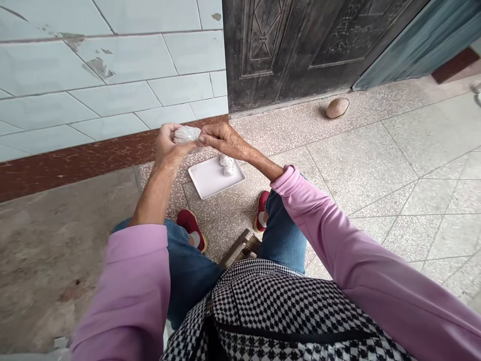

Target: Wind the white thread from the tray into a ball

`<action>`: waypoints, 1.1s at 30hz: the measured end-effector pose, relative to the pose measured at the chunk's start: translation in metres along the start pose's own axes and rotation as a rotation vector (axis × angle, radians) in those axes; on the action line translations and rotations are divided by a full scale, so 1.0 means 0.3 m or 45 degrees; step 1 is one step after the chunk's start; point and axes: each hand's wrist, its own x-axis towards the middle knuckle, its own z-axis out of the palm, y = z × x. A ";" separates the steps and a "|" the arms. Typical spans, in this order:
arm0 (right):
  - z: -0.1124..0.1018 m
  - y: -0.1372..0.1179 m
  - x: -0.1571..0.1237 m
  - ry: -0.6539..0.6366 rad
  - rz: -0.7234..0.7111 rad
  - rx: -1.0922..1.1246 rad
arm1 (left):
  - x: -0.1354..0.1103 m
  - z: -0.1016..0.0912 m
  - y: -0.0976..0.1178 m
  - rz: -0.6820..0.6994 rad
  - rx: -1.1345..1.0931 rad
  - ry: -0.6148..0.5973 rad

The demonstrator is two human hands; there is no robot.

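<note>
My left hand [170, 145] is curled around a white ruffled bundle [187, 134], thin and crinkled like plastic film or paper; its exact kind does not show. Thumb and fingers of my right hand [222, 139] are pinched together at the bundle's right edge. Both hands are raised in front of me, above the far side of a white rectangular tray [206, 181] on the floor. Two small white crumpled lumps [227, 165] lie at the tray's back right, partly hidden by my right hand.
A low wooden stool [240, 248] is beneath me, between my legs. Ahead are a tiled wall [120, 65] and a dark carved door [285, 50]. A rounded pinkish object [337, 108] sits on the speckled floor near the door, and a blue-grey curtain [417, 50] hangs at right.
</note>
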 end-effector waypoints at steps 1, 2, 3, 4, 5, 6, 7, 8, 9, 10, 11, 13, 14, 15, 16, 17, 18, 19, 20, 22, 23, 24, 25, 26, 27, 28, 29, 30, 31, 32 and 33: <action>-0.008 0.000 0.000 0.034 0.008 0.036 | -0.014 0.004 0.007 0.009 0.030 -0.053; -0.017 0.000 0.000 0.070 0.016 0.072 | -0.031 0.008 0.016 0.015 0.038 -0.123; -0.026 0.000 0.000 0.104 0.026 0.109 | -0.050 0.012 0.025 0.019 0.022 -0.197; -0.034 0.001 0.000 0.132 0.041 0.142 | -0.069 0.016 0.035 0.015 -0.009 -0.272; -0.042 0.001 0.000 0.160 0.057 0.170 | -0.087 0.020 0.044 0.003 -0.048 -0.338; -0.048 0.003 0.001 0.185 0.072 0.191 | -0.103 0.024 0.052 -0.016 -0.093 -0.392; -0.053 0.005 0.002 0.207 0.085 0.205 | -0.116 0.027 0.059 -0.041 -0.142 -0.435; -0.056 0.008 0.003 0.222 0.097 0.213 | -0.125 0.031 0.065 -0.066 -0.192 -0.465; -0.057 0.012 0.005 0.235 0.108 0.214 | -0.131 0.034 0.070 -0.083 -0.243 -0.488; -0.057 0.016 0.008 0.245 0.118 0.213 | -0.133 0.036 0.073 -0.088 -0.292 -0.505; -0.055 0.021 0.011 0.248 0.124 0.209 | -0.132 0.037 0.075 -0.082 -0.339 -0.514; -0.048 0.033 0.020 0.248 0.117 0.203 | -0.127 0.035 0.078 -0.055 -0.403 -0.523; -0.044 0.041 0.026 0.246 0.111 0.202 | -0.124 0.033 0.080 -0.043 -0.419 -0.523; -0.041 0.050 0.031 0.240 0.103 0.202 | -0.121 0.031 0.082 -0.040 -0.430 -0.519; -0.038 0.059 0.036 0.235 0.096 0.203 | -0.119 0.029 0.085 -0.042 -0.439 -0.512; -0.035 0.068 0.041 0.231 0.089 0.203 | -0.119 0.027 0.090 -0.047 -0.449 -0.504; -0.033 0.077 0.045 0.228 0.083 0.203 | -0.119 0.026 0.095 -0.051 -0.462 -0.495; -0.032 0.084 0.048 0.224 0.074 0.200 | -0.119 0.026 0.101 -0.051 -0.480 -0.482; -0.030 0.090 0.050 0.215 0.063 0.189 | -0.119 0.027 0.106 -0.045 -0.508 -0.460; -0.025 0.091 0.051 0.182 0.060 0.122 | -0.115 0.030 0.116 -0.020 -0.574 -0.388; -0.021 0.086 0.050 0.161 0.071 0.070 | -0.111 0.031 0.118 -0.005 -0.608 -0.341; -0.016 0.077 0.048 0.136 0.085 0.017 | -0.105 0.032 0.118 0.008 -0.632 -0.296; -0.010 0.065 0.045 0.105 0.097 -0.026 | -0.097 0.031 0.115 0.021 -0.642 -0.256; -0.004 0.050 0.040 0.078 0.106 -0.052 | -0.087 0.029 0.108 0.032 -0.635 -0.226; 0.003 0.033 0.034 0.051 0.110 -0.061 | -0.076 0.025 0.099 0.044 -0.614 -0.203; 0.010 0.016 0.027 0.021 0.107 -0.059 | -0.063 0.021 0.086 0.057 -0.583 -0.181; 0.016 -0.001 0.019 -0.006 0.100 -0.052 | -0.049 0.015 0.072 0.071 -0.547 -0.147; 0.021 -0.017 0.011 -0.024 0.090 -0.042 | -0.035 0.008 0.055 0.082 -0.511 -0.100; 0.025 -0.031 0.004 -0.034 0.083 -0.032 | -0.020 0.001 0.038 0.087 -0.478 -0.045; 0.027 -0.044 -0.002 -0.041 0.076 -0.021 | -0.005 -0.006 0.020 0.083 -0.444 0.009; 0.028 -0.054 -0.006 -0.042 0.068 -0.010 | 0.008 -0.013 0.003 0.072 -0.411 0.049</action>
